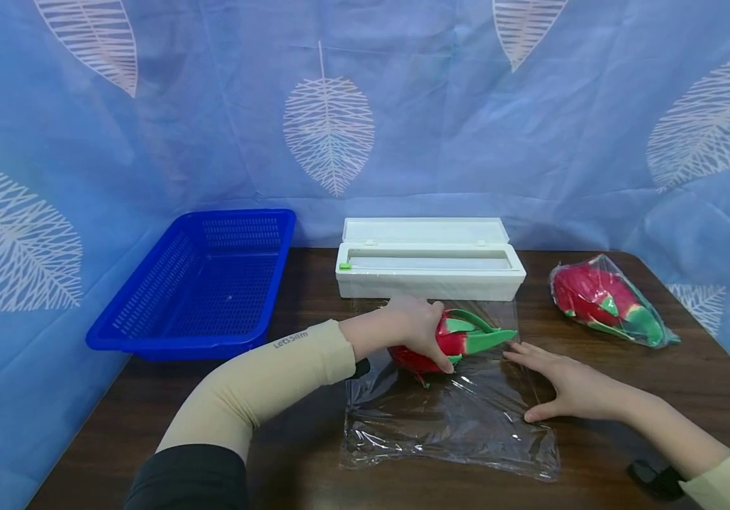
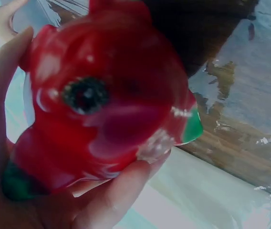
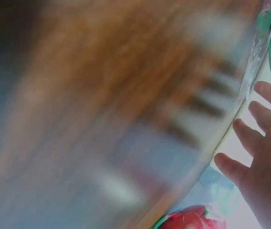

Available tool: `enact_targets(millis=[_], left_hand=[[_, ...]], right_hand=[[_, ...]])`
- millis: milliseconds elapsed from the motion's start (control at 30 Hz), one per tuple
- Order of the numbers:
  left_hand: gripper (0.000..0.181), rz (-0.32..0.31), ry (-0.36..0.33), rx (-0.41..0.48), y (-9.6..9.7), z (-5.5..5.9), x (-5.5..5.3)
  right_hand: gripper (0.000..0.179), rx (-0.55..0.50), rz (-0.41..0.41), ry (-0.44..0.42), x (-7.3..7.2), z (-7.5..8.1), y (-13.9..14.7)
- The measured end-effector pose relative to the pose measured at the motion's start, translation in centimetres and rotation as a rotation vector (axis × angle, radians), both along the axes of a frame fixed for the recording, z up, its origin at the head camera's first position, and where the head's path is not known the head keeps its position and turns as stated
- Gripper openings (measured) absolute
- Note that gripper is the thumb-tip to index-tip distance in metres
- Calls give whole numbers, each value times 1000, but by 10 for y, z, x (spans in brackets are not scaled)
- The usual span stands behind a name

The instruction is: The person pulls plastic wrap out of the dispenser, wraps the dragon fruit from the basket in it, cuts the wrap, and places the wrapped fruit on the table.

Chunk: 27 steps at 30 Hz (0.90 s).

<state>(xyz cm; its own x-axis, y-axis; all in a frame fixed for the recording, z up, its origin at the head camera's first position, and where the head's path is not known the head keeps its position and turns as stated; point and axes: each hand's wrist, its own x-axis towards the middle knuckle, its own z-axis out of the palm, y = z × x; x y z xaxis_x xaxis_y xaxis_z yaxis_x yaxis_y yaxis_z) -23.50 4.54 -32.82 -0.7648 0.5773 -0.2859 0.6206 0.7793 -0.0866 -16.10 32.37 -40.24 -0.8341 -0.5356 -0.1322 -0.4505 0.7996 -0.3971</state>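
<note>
My left hand (image 1: 411, 329) grips a red dragon fruit with green leaf tips (image 1: 451, 343) from its left side, over a sheet of clear plastic wrap (image 1: 441, 425). In the left wrist view the round end of the dragon fruit (image 2: 111, 95) shows a dark spot, with thumb and fingers around it. My right hand (image 1: 563, 382) lies at the right edge of the wrap, fingers spread and pointing toward the green tips. In the right wrist view the right hand (image 3: 264, 143) has its fingers apart and nothing between them.
Behind the wrap stands a white wrap dispenser (image 1: 429, 283), lid up, the sheet running from its front. A blue basket (image 1: 256, 333) sits at the left. Another dragon fruit (image 1: 607, 297), wrapped in plastic, lies on the dark wooden table (image 1: 301, 453) at the back right.
</note>
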Motion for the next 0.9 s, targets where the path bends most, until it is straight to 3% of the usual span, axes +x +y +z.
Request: enact_targets(millis=[300,633,900], left_hand=[[90,-3,-21,34,0,1,-3],[81,-52,-65,213,-11,4,-11],[87,-115,-35,345,-38,6,-16]], right_hand=[[98,-12,5,5,8,5,4],[95,-24,-16,43,18,18,3],[95,-19,3,105,24,25,-1]])
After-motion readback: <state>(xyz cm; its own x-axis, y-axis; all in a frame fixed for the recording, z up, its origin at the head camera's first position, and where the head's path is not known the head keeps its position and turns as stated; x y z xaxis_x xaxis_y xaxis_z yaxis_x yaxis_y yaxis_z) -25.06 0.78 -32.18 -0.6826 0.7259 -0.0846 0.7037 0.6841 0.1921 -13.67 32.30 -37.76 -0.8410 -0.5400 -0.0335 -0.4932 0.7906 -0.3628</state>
